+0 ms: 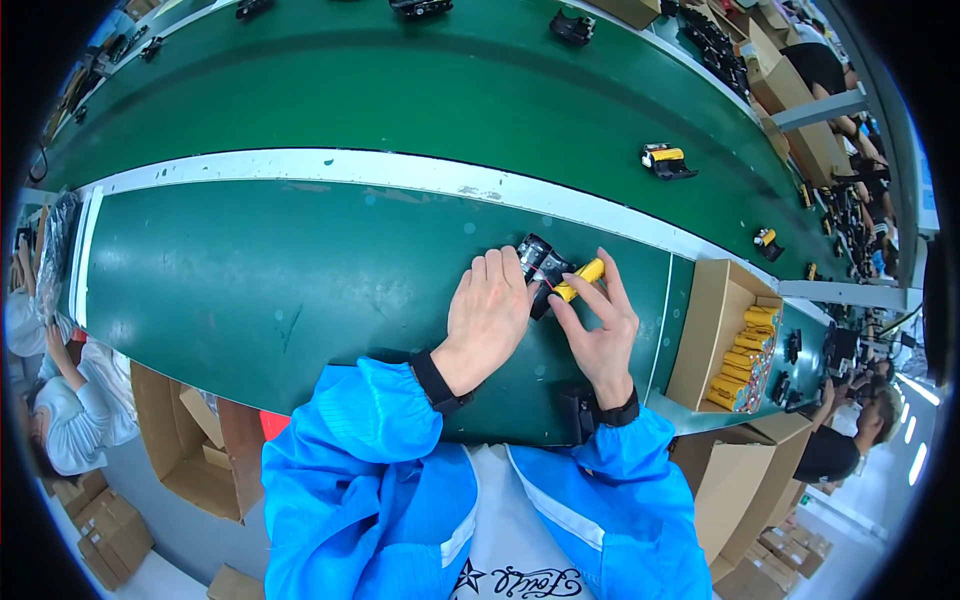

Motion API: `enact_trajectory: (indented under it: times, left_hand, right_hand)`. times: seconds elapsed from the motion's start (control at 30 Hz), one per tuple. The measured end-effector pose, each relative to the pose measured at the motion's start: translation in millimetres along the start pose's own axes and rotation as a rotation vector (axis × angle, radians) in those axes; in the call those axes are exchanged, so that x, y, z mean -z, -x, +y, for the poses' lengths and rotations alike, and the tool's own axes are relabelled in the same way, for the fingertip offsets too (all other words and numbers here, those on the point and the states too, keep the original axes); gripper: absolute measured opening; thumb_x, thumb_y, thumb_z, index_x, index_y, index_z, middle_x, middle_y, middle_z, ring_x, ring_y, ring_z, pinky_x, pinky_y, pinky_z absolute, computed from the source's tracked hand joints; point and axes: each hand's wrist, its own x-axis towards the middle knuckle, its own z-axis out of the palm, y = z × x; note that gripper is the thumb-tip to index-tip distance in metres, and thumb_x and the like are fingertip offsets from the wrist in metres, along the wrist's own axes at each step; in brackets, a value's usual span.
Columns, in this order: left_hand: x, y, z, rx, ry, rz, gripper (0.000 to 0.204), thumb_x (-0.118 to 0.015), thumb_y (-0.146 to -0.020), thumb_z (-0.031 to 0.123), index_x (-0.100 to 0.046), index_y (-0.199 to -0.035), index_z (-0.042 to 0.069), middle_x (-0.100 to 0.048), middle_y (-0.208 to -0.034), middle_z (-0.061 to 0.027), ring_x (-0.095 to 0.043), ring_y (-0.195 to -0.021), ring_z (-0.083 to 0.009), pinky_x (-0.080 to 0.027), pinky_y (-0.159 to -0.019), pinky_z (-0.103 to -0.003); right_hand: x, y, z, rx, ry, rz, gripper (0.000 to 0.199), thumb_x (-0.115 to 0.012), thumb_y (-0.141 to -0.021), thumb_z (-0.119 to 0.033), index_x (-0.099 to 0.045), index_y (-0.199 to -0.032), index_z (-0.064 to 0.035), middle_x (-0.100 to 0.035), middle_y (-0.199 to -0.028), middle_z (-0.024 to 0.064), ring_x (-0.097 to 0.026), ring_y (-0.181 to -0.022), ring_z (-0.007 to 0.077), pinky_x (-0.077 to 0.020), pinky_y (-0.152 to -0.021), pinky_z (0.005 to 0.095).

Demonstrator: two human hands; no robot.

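Note:
At the middle of the green bench, my left hand (487,312) is closed on a black plastic housing (545,258), whose lower left side is hidden behind the fingers. A thin red line, perhaps a wire, shows on the housing. My right hand (606,335) pinches a yellow cylindrical battery (582,281) between thumb and fingers. The battery lies at the housing's right side, its lower left end against the black plastic; I cannot tell whether it is seated in it. By my right wrist a small black block (576,414) sits at the bench's near edge.
An open cardboard box (698,345) of several yellow batteries (742,365) stands on the right. Past the white rail (400,165), a green conveyor (400,100) carries black housings, including one with a yellow battery (666,160). Cardboard boxes (200,440) flank me; other people work at both sides.

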Motion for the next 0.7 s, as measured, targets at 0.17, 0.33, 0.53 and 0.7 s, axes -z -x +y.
enact_trajectory:
  times: [0.17,0.33,0.53,0.7]
  left_hand:
    - [4,0,1,0.042,-0.005,-0.051,0.038,-0.068,-0.086,0.021,-0.052,-0.108,-0.004,-0.056,-0.093,-0.0140,-0.058,-0.085,-0.0262,-0.051,-0.071,-0.034]
    - [23,1,-13,0.015,0.136,-0.126,0.040,-0.068,-0.085,0.012,-0.050,-0.115,-0.007,-0.055,-0.101,-0.0182,-0.064,-0.081,-0.0339,-0.055,-0.067,-0.041]
    - [57,10,-28,-0.017,0.438,-0.198,0.043,-0.071,-0.079,0.002,-0.057,-0.119,0.002,-0.056,-0.116,-0.0154,-0.067,-0.079,-0.0379,-0.057,-0.067,-0.045]
    - [53,14,-37,-0.125,0.394,-0.192,0.036,-0.066,-0.082,0.002,-0.056,-0.116,-0.003,-0.052,-0.116,-0.0180,-0.068,-0.078,-0.0359,-0.057,-0.065,-0.044]
  right_hand:
    - [-9,-6,-13,0.250,0.081,0.030,0.030,-0.077,-0.077,-0.005,-0.074,-0.107,-0.0051,-0.045,-0.145,0.0251,-0.063,-0.111,0.0350,-0.0528,-0.093,0.0370]
    - [-19,-9,-24,0.236,0.092,-0.058,0.028,-0.077,-0.078,-0.006,-0.074,-0.105,-0.0082,-0.046,-0.141,0.0299,-0.053,-0.120,0.0426,-0.0483,-0.098,0.0446]
    - [-21,-17,-43,0.263,0.280,-0.123,0.033,-0.079,-0.076,-0.006,-0.072,-0.108,-0.0058,-0.048,-0.139,0.0272,-0.050,-0.119,0.0412,-0.0479,-0.097,0.0458]
    - [-26,-16,-40,0.139,0.115,-0.054,0.040,-0.081,-0.073,-0.007,-0.069,-0.111,-0.0040,-0.048,-0.139,0.0248,-0.051,-0.117,0.0408,-0.0483,-0.096,0.0461]
